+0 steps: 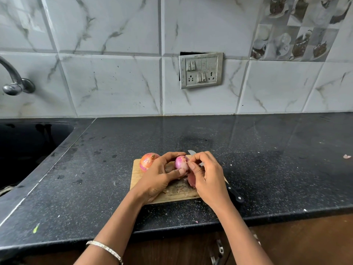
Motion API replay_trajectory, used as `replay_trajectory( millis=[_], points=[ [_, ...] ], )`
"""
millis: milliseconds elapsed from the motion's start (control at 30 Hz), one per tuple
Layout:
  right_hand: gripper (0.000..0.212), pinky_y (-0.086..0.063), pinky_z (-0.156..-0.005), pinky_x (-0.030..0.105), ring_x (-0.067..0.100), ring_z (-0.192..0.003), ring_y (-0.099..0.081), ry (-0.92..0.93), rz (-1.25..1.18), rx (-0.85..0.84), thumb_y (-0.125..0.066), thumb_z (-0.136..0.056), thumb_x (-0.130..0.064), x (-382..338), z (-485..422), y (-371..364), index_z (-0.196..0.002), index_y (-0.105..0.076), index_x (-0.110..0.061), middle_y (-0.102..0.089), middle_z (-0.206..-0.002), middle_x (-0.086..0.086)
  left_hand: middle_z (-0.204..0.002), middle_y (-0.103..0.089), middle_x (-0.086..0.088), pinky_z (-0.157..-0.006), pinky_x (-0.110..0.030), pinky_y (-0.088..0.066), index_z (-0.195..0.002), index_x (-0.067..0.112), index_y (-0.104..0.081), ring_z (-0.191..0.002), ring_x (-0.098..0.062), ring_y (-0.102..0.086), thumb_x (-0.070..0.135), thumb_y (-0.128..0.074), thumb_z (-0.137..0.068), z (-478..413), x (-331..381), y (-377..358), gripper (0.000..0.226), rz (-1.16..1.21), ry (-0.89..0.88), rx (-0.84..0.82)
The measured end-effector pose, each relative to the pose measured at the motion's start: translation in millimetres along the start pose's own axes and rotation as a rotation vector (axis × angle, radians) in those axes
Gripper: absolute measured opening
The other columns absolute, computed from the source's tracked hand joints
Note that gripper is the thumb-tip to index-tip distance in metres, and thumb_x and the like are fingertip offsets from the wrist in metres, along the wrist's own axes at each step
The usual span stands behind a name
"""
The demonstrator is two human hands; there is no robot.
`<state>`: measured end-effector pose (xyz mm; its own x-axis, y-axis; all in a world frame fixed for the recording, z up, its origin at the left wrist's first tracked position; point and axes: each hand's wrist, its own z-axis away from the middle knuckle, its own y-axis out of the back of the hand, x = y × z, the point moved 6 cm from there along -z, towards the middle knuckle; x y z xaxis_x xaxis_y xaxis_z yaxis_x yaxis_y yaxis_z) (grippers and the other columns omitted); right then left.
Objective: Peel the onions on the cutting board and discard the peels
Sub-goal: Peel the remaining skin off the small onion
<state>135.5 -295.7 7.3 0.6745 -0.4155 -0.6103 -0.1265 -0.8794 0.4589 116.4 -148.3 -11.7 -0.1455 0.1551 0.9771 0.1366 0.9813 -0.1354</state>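
Marbled grey tiles [114, 83] back our black speckled worktop [267, 159], with a switch and socket plate [201, 70] set into the wall, a tap [14, 81] at the far left and a dark sink [28, 146] sunk beneath it. Near the front edge lies our wooden cutting board [136, 172], and we work just above it. Our left hand [160, 176] cups a partly peeled onion [181, 163], fingers curled over its top and thumb pressed up against its lower side, so that grip is clamped on the bulb. Our right hand [207, 176] meets it from the other side, thumb and forefinger pinched together on a bit of skin at the onion's right edge; that grip is closed on the peel rather than on the bulb itself. A second onion [148, 161], its papery orange-pink skin on, sits on the board's far left corner, just beside our left hand. Loose purple peel [191, 181] lies on the board under our right hand, with pale scraps [177, 189] spread nearer the front edge. A knife rests along the board's right side: its blade tip [191, 152] shows beyond our fingers, and its black handle [235, 195] juts out past the right wrist. On our left wrist we wear a thin bangle [106, 249], and a ring shows on a left finger. A small pinkish scrap [347, 156] lies well apart at the worktop's far right.
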Motion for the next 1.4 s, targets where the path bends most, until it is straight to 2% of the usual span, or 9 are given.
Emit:
replay_trajectory(
  millis=[267, 400, 500, 633, 967, 1067, 1133, 1267, 1400],
  points=[
    [0.008, -0.037, -0.084, 0.01, 0.008, -0.094, -0.055, 0.033, 0.005, 0.03, -0.058, -0.097, -0.014, -3.4, 0.8, 1.1, -0.09, -0.06, -0.014, -0.058, -0.091, -0.009, -0.121, -0.069, -0.01, -0.093, -0.035, -0.059, -0.125, 0.008, -0.052, -0.108, -0.024, -0.072, 0.0, -0.08, -0.083, -0.3, 1.0, 5.2, 0.05, -0.2, -0.115, 0.105],
    [0.011, -0.036, -0.085, 0.006, 0.003, -0.095, -0.055, 0.038, -0.002, 0.033, -0.061, -0.097, -0.005, -5.3, 1.4, 1.4, -0.09, -0.061, -0.014, -0.056, -0.089, -0.022, -0.114, -0.068, -0.01, -0.082, -0.025, -0.058, -0.119, 0.006, -0.05, -0.099, -0.019, -0.074, -0.003, -0.081, -0.08, 1.9, 4.8, 4.0, 0.051, -0.247, -0.164, 0.155],
    [0.012, -0.036, -0.086, 0.005, 0.003, -0.098, -0.055, 0.031, -0.013, 0.027, -0.061, -0.097, -0.003, -4.6, 1.6, 2.2, -0.091, -0.061, -0.013, -0.055, -0.089, -0.028, -0.113, -0.067, -0.015, -0.08, -0.028, -0.06, -0.114, 0.008, -0.049, -0.095, -0.022, -0.075, 0.001, -0.086, -0.076, 1.5, 5.5, 6.3, 0.054, -0.286, -0.178, 0.175],
    [0.01, -0.042, -0.088, 0.016, 0.006, -0.101, -0.058, 0.03, -0.035, -0.007, -0.061, -0.097, -0.005, -4.7, 2.8, 0.3, -0.092, -0.062, -0.014, -0.055, -0.094, -0.037, -0.101, -0.073, -0.016, -0.074, -0.03, -0.062, -0.111, 0.008, -0.048, -0.086, -0.024, -0.077, -0.002, -0.086, -0.076, 1.3, 2.1, 8.1, 0.053, -0.337, -0.191, 0.202],
    [0.01, -0.048, -0.09, 0.031, 0.006, -0.084, -0.059, -0.015, -0.154, -0.098, -0.057, -0.097, -0.015, -1.9, 3.6, -4.9, -0.089, -0.06, -0.019, -0.063, -0.081, -0.013, -0.087, -0.077, -0.011, -0.064, -0.03, -0.061, -0.111, 0.008, -0.053, -0.072, -0.02, -0.075, 0.001, -0.085, -0.079, 4.4, 4.9, 6.2, 0.045, -0.445, -0.24, 0.237],
    [0.009, -0.05, -0.088, 0.033, 0.011, -0.093, -0.061, -0.014, -0.159, -0.101, -0.055, -0.098, -0.019, -3.7, 4.3, -4.9, -0.09, -0.059, -0.019, -0.061, -0.086, -0.019, -0.09, -0.075, -0.003, -0.068, -0.033, -0.063, -0.11, 0.011, -0.057, -0.076, -0.018, -0.075, 0.003, -0.085, -0.078, 4.7, 6.9, 4.8, 0.043, -0.461, -0.247, 0.239],
    [0.008, -0.045, -0.088, 0.022, 0.008, -0.101, -0.059, -0.02, -0.153, -0.056, -0.054, -0.098, -0.02, -2.2, 3.4, -2.4, -0.092, -0.059, -0.02, -0.06, -0.091, -0.023, -0.099, -0.074, 0.0, -0.074, -0.031, -0.063, -0.113, 0.008, -0.06, -0.084, -0.018, -0.075, 0.002, -0.085, -0.078, 4.3, 6.6, 5.3, 0.044, -0.382, -0.231, 0.235],
    [0.006, -0.046, -0.084, 0.022, 0.006, -0.101, -0.061, -0.041, -0.13, 0.059, -0.054, -0.099, -0.021, 5.2, 1.2, 2.8, -0.097, -0.059, -0.019, -0.063, -0.099, -0.011, -0.112, -0.071, -0.005, -0.081, -0.026, -0.06, -0.121, 0.007, -0.061, -0.093, -0.017, -0.075, 0.001, -0.083, -0.079, 3.5, 6.5, 5.9, 0.048, -0.338, -0.225, 0.219],
    [0.02, -0.051, -0.078, 0.02, 0.007, -0.091, -0.066, -0.095, -0.121, 0.152, -0.061, -0.094, -0.001, 11.5, 2.1, 8.5, -0.101, -0.062, -0.02, -0.069, -0.095, -0.01, -0.116, -0.07, -0.007, -0.086, -0.031, -0.061, -0.124, 0.009, -0.061, -0.096, -0.018, -0.075, 0.001, -0.082, -0.081, 2.1, 5.3, 6.8, 0.048, -0.344, -0.216, 0.218]
  ],
)
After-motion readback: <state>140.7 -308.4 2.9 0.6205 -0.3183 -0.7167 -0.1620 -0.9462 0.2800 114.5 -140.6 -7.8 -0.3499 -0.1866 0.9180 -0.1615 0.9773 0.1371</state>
